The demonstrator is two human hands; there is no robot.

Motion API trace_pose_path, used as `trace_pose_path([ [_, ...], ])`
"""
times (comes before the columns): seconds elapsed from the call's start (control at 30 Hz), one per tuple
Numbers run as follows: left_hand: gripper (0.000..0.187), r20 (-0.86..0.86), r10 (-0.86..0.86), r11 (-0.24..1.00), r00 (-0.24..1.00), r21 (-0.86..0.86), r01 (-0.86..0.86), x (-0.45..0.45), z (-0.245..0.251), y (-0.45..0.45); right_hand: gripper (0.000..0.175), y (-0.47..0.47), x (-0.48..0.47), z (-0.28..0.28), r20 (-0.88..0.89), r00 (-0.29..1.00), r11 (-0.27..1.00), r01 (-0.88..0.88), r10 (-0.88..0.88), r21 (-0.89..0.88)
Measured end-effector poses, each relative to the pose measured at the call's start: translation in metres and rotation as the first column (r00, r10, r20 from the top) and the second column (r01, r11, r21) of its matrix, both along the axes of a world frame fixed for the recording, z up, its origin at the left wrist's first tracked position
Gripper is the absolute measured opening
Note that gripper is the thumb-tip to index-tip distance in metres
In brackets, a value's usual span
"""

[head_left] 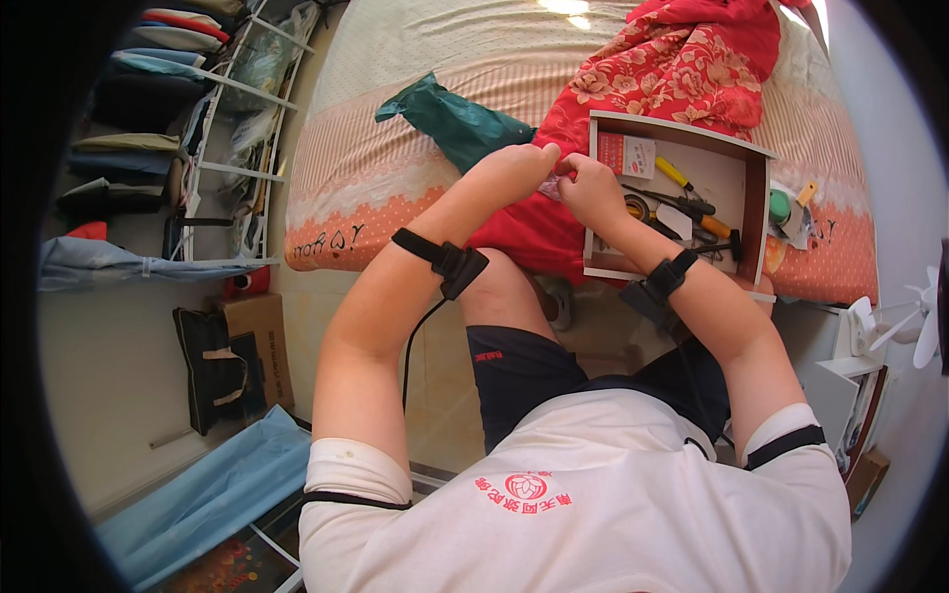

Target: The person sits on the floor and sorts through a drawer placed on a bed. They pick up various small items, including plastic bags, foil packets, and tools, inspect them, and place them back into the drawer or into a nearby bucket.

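Observation:
My left hand (523, 172) and my right hand (589, 185) meet fingertip to fingertip above the red floral cloth (530, 230). A small pinkish piece (549, 187) shows just below the fingers; whether they grip it I cannot tell. Beside my right hand a drawer (755, 215) lies on the bed, with my right forearm across its near left corner. Inside it are a yellow-handled cutter (673, 175), a roll of tape (636, 208), several hand tools and small printed packets (638, 157). A dark green plastic bag (474, 126) lies behind my left hand.
The bed (356, 178) spans the front. Right of the drawer lie a green round container (779, 205) and a putty knife (806, 194). Shelves of folded clothes (126, 163) stand at left, a cardboard box (276, 348) below them. A white fan (923, 304) is at right.

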State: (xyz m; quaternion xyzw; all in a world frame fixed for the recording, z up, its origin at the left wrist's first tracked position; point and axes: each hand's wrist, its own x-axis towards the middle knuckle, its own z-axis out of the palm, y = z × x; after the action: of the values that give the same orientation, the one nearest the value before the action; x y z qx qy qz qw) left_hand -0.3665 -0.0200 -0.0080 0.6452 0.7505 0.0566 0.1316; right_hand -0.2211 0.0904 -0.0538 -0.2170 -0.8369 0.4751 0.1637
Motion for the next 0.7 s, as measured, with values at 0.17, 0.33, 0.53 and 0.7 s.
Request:
trace_pose_path([
  [0.17,0.014,-0.02,0.014,1.0,1.0,-0.011,-0.014,0.003,-0.004,-0.001,0.021,0.01,-0.01,-0.006,0.112,0.992,0.983,0.078,-0.06,-0.164],
  [0.33,0.017,0.004,0.033,0.999,0.999,0.02,-0.033,0.009,-0.001,-0.005,0.024,0.023,-0.019,-0.011,0.219,0.976,0.991,0.036,-0.006,-0.131],
  [0.53,0.018,-0.024,0.028,0.999,0.999,0.021,-0.027,0.012,0.004,-0.004,0.028,0.024,-0.022,-0.011,0.201,0.979,0.981,0.062,-0.024,-0.181],
  [0.7,0.023,0.017,0.04,0.999,0.999,0.008,-0.04,0.013,0.005,-0.004,0.03,0.02,-0.021,-0.008,0.187,0.982,0.933,0.099,-0.035,-0.345],
])
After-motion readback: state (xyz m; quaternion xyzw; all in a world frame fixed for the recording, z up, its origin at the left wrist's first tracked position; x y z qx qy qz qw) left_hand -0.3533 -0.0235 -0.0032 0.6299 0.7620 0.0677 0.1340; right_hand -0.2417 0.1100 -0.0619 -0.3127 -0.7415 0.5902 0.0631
